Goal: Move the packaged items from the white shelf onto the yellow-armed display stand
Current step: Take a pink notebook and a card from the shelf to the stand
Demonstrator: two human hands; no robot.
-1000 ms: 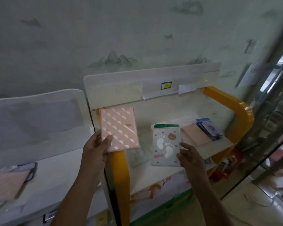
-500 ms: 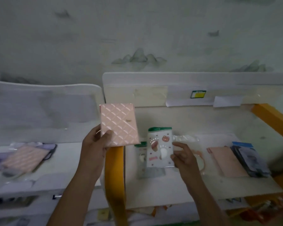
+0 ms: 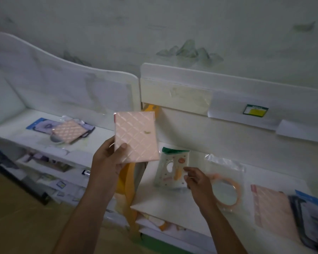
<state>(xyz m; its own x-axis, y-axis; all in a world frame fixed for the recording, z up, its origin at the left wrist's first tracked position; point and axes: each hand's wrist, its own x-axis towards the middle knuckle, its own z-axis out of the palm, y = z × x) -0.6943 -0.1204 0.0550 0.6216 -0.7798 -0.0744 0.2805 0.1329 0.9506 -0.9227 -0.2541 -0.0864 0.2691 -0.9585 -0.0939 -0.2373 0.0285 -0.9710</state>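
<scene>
Pink quilted packet point(image 3: 136, 135) gripped upright in my left hand point(image 3: 106, 158); right hand point(image 3: 196, 180) pinches footprint packet point(image 3: 171, 170) over stand shelf point(image 3: 173, 202).

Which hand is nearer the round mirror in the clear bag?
Right. The right hand sits just left of the round mirror, fingers at the footprint packet. The left hand is farther left, holding up the pink quilted packet.

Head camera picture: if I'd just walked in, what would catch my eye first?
Probably the pink quilted packet, held up at centre by the left hand. Just right of it, the right hand pinches a footprint-patterned packet over the stand's white surface, beside a bagged orange-rimmed mirror.
</scene>
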